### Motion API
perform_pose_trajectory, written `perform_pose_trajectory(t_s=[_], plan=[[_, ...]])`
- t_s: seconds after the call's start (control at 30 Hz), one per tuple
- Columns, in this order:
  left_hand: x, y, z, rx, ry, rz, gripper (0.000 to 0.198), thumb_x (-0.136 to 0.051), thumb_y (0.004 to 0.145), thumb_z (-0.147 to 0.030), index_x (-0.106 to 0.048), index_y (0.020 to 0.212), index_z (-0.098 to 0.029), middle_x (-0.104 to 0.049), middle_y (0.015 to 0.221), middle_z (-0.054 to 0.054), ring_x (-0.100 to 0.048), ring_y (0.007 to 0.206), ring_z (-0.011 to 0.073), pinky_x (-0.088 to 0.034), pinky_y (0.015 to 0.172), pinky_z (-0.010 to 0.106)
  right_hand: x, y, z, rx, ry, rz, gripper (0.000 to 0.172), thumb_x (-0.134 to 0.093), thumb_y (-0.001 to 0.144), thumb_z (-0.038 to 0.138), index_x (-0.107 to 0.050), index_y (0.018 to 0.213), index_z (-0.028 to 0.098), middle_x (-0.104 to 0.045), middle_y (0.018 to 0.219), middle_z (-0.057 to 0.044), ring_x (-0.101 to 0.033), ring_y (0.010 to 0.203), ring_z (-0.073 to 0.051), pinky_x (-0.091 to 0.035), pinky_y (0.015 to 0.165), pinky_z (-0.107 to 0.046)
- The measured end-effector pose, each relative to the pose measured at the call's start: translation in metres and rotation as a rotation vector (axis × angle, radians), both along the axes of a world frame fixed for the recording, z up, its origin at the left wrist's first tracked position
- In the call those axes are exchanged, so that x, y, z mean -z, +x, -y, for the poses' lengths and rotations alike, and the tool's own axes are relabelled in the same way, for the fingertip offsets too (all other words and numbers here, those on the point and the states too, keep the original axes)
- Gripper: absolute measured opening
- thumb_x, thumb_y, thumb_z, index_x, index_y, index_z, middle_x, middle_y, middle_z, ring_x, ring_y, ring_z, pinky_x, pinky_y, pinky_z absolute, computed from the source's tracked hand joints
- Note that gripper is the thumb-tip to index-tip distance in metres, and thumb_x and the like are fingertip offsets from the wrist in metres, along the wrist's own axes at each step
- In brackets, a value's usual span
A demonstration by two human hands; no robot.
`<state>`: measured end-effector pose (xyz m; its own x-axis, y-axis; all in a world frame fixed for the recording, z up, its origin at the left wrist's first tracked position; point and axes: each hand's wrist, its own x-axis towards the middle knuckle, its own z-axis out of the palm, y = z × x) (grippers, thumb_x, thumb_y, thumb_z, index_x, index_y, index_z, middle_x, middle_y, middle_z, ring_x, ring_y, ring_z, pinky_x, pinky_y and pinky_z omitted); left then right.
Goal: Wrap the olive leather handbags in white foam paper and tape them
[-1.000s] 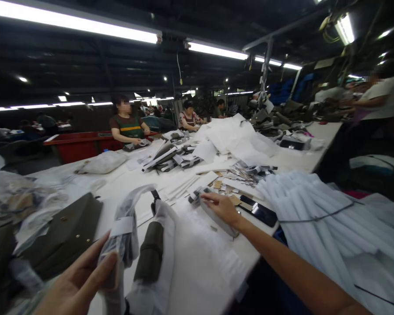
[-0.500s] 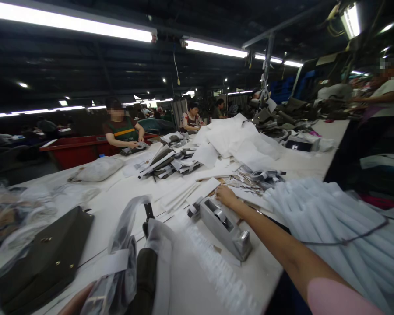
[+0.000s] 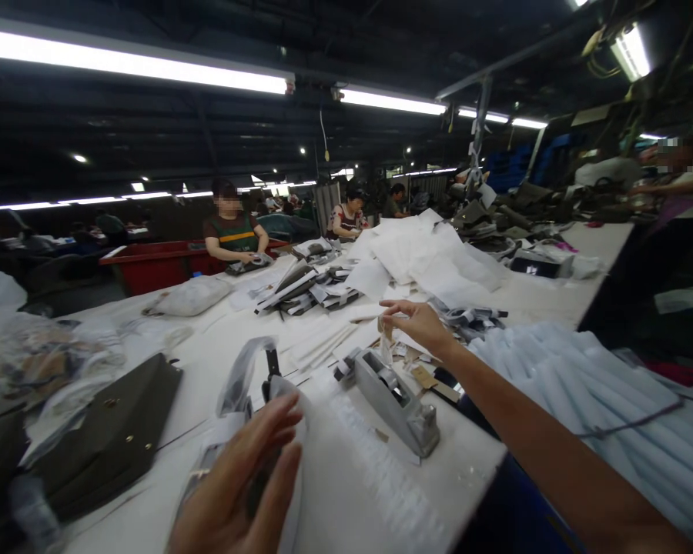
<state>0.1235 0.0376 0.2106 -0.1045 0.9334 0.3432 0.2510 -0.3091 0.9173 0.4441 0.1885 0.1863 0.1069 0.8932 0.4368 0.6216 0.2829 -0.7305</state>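
My right hand [image 3: 421, 327] is raised over a pile of small cards and tags, fingertips pinched on a small, thin, pale piece [image 3: 386, 346] that hangs down; its kind is hard to make out. Just below that hand stands a grey tape dispenser [image 3: 396, 404]. My left hand [image 3: 246, 481] is at the lower middle with thumb and fingers apart. It is in front of a dark strap wrapped in clear plastic [image 3: 246, 377], partly hiding it; I see nothing gripped. Left of it lies a dark olive bag [image 3: 112, 431] with brass studs.
A bundle of white foam tubes [image 3: 571, 392] is tied at the right. White sheets [image 3: 416, 246] and wrapped dark pieces [image 3: 309, 285] lie mid-table. Plastic-wrapped goods [image 3: 51, 362] are on the left. Across the table a co-worker [image 3: 236, 231] handles an item beside a red bin [image 3: 155, 265].
My right hand has lifted from the pile behind the dispenser with the small pale piece. My left hand has come up into view, fingers apart, in front of the wrapped strap. The view has shifted slightly.
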Motion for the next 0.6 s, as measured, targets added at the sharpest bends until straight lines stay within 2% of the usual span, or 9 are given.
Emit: perform_pose_trajectory(t_s=[0.03,0.1,0.17,0.23,0.33,0.4,0.5,0.6], plan=[[-0.004,0.014,-0.005,0.021,0.035,-0.018,0.043,-0.073,0.077,-0.046,-0.068,0.117,-0.030,-0.068,0.118,0.004,-0.066,0.102,0.0280,-0.055,0.092,0.038,-0.013,-0.010,0.014,-0.031,0.025,-0.039,0.016,-0.068,0.081,0.035,-0.075,0.083,0.021,-0.070,0.121,-0.003,-0.066,0.111,-0.023,-0.041,0.108,-0.039],[-0.010,0.039,-0.018,0.155,0.114,-0.041,0.041,-0.072,0.079,-0.044,-0.068,0.117,-0.028,-0.067,0.119,0.007,-0.067,0.100,0.0263,-0.057,0.084,0.034,-0.032,-0.030,0.041,-0.107,0.060,-0.113,0.012,-0.073,0.077,0.034,-0.076,0.079,0.022,-0.071,0.118,-0.003,-0.066,0.109,-0.024,-0.040,0.108,-0.041],[-0.012,0.057,-0.031,0.207,0.161,-0.104,0.040,-0.071,0.081,-0.042,-0.067,0.118,-0.028,-0.065,0.124,0.007,-0.066,0.100,0.0242,-0.057,0.077,0.031,-0.042,-0.049,0.065,-0.193,0.077,-0.167,0.008,-0.075,0.076,0.031,-0.076,0.077,0.023,-0.072,0.116,-0.002,-0.067,0.108,-0.024,-0.040,0.108,-0.041],[-0.012,0.066,-0.037,0.212,0.197,-0.169,0.033,-0.071,0.082,-0.041,-0.069,0.112,-0.027,-0.066,0.120,0.006,-0.066,0.096,0.0220,-0.055,0.072,0.028,-0.044,-0.066,0.085,-0.265,0.078,-0.196,0.006,-0.075,0.076,0.030,-0.077,0.078,0.024,-0.072,0.115,-0.002,-0.066,0.108,-0.024,-0.041,0.108,-0.042],[-0.012,0.063,-0.032,0.204,0.195,-0.163,0.017,-0.068,0.084,-0.037,-0.072,0.094,-0.024,-0.072,0.099,0.004,-0.067,0.086,0.0195,-0.054,0.073,0.028,-0.037,-0.083,0.105,-0.356,0.060,-0.313,0.013,-0.077,0.077,0.035,-0.077,0.080,0.023,-0.072,0.114,-0.005,-0.065,0.110,-0.026,-0.041,0.108,-0.044],[-0.014,0.056,-0.024,0.237,0.135,-0.078,0.014,-0.068,0.084,-0.035,-0.072,0.088,-0.021,-0.073,0.089,0.004,-0.068,0.082,0.0191,-0.053,0.075,0.028,-0.028,-0.092,0.115,-0.429,0.022,-0.450,0.021,-0.075,0.079,0.041,-0.076,0.085,0.020,-0.072,0.114,-0.007,-0.064,0.111,-0.026,-0.044,0.105,-0.044],[-0.018,0.044,-0.013,0.324,0.018,0.079,0.019,-0.070,0.083,-0.037,-0.069,0.089,-0.018,-0.073,0.083,0.005,-0.069,0.079,0.0193,-0.053,0.076,0.029,-0.011,-0.104,0.129,-0.579,-0.041,-0.642,0.032,-0.068,0.085,0.046,-0.071,0.103,0.020,-0.070,0.116,-0.008,-0.064,0.109,-0.024,-0.047,0.101,-0.042],[-0.020,0.037,-0.007,0.343,-0.026,0.107,0.023,-0.069,0.083,-0.039,-0.067,0.092,-0.017,-0.072,0.078,0.004,-0.068,0.077,0.0186,-0.053,0.075,0.029,0.010,-0.117,0.141,-0.712,-0.103,-0.748,0.049,-0.074,0.082,0.043,-0.060,0.124,0.022,-0.070,0.114,-0.008,-0.064,0.108,-0.024,-0.050,0.097,-0.042]])
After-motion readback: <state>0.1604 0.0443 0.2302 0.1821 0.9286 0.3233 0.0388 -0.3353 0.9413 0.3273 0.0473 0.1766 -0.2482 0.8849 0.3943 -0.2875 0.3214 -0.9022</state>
